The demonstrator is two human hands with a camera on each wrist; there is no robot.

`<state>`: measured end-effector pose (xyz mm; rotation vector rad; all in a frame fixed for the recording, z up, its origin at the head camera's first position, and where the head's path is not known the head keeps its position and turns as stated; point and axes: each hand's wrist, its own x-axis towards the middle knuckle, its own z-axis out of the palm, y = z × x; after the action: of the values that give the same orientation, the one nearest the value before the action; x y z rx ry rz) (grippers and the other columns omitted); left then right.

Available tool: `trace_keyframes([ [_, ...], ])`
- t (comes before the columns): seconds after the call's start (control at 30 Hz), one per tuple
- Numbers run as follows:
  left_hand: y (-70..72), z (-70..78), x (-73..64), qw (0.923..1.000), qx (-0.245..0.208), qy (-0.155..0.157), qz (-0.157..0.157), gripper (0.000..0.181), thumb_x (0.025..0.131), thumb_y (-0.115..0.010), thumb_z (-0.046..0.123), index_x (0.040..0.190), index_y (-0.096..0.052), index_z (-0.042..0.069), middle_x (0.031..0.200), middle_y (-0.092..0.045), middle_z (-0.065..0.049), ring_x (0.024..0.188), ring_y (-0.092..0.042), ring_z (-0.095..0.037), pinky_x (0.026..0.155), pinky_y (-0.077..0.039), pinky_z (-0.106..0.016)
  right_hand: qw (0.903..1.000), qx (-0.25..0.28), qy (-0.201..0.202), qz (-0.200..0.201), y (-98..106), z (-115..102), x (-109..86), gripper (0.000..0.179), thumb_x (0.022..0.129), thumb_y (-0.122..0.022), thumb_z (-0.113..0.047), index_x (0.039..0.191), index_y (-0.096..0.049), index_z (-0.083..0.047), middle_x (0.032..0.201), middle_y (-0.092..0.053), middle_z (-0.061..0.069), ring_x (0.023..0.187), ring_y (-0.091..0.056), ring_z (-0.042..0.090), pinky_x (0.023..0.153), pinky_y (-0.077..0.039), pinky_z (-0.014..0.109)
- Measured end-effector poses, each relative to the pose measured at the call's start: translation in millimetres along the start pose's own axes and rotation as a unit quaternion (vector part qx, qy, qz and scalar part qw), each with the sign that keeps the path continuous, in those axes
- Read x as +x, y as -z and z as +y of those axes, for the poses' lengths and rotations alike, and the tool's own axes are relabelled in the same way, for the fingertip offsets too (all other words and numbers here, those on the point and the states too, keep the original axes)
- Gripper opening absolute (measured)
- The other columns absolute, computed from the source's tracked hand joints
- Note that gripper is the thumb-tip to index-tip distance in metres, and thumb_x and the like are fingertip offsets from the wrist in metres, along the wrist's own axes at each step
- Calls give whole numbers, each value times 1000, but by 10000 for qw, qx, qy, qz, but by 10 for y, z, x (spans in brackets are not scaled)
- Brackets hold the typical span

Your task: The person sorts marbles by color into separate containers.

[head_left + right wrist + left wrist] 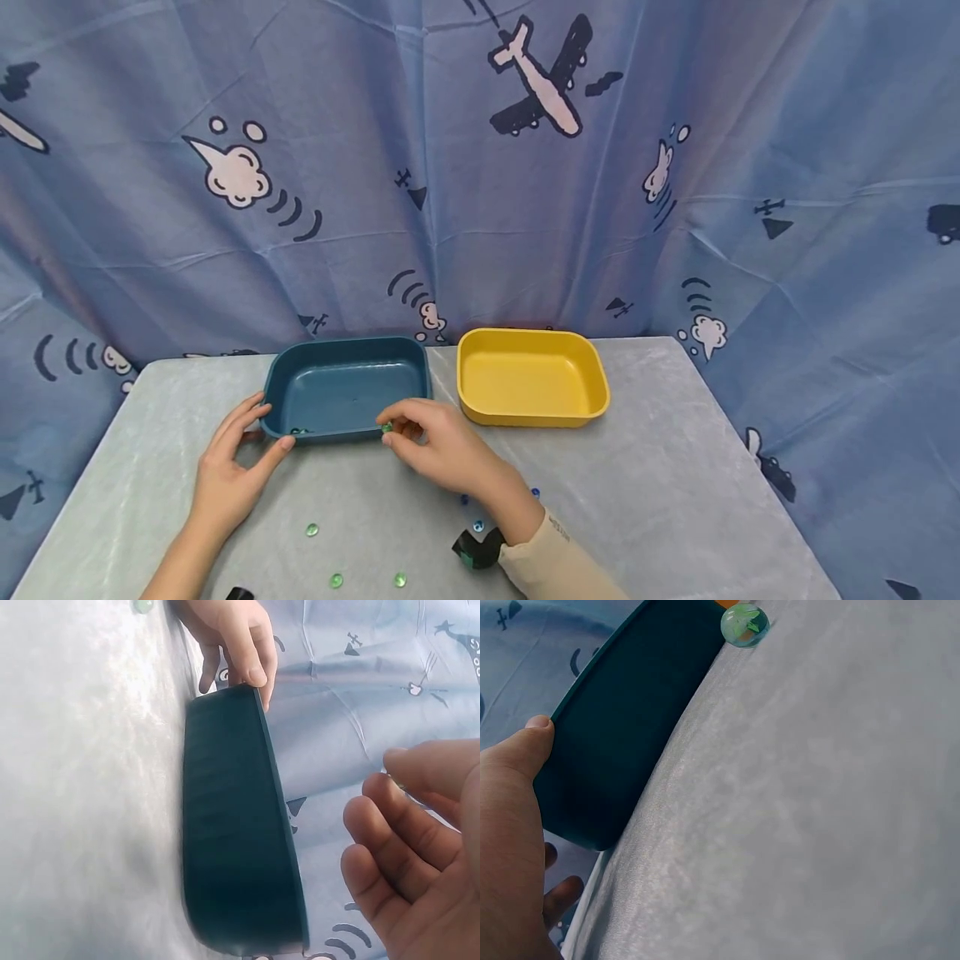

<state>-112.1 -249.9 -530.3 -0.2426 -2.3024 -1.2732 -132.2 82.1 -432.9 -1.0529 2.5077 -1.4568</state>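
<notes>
My left hand (228, 475) grips the near-left corner of a dark blue plastic bin (356, 392). Its thumb lies on the front rim and its fingers reach along the left side. Over the bin's front rim, toward its right end, my right hand (442, 442) pinches a small green glass marble (387, 427) between thumb and fingertips. Only a sliver of that marble shows in the right wrist view. Inside the bin, by the front wall, a few green marbles (300, 431) peek above the rim.
A yellow bin (532, 415) stands right of the blue one. Nearer on the grey cloth lie green marbles (312, 530) and, by the right forearm, blue marbles (478, 526). A blue patterned curtain (360, 167) hangs behind the table.
</notes>
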Motion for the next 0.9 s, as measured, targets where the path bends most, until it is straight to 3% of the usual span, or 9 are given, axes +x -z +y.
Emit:
trace_keyframes([
  [0.13,-9,8,0,10000,-62,19,-8,64,86,-89,-7,145,-67,0,162,-54,-14,133,-53,7,100,-47,-8,9999,24,-69,140,-25,45,68,18,107,-73,-15,125,-77,-14,103,-71,-12,90,-62,3,80,-59,22],
  [0.57,0,26,-8,9999,-155,12,46,68,82,-91,-10,145,-68,2,160,-56,-12,134,-53,5,98,-48,-8,9990,239,-192,339,-94,222,211,17,108,-73,-16,125,-76,-15,97,-69,-10,81,-60,6,71,-57,23],
  [0.9,-4,17,4,9998,-184,-22,35,67,83,-90,-11,145,-68,1,161,-56,-12,131,-55,5,98,-48,-8,9989,-95,-309,335,-122,305,255,18,109,-72,-18,126,-76,-14,96,-68,-11,83,-60,4,72,-56,21],
])
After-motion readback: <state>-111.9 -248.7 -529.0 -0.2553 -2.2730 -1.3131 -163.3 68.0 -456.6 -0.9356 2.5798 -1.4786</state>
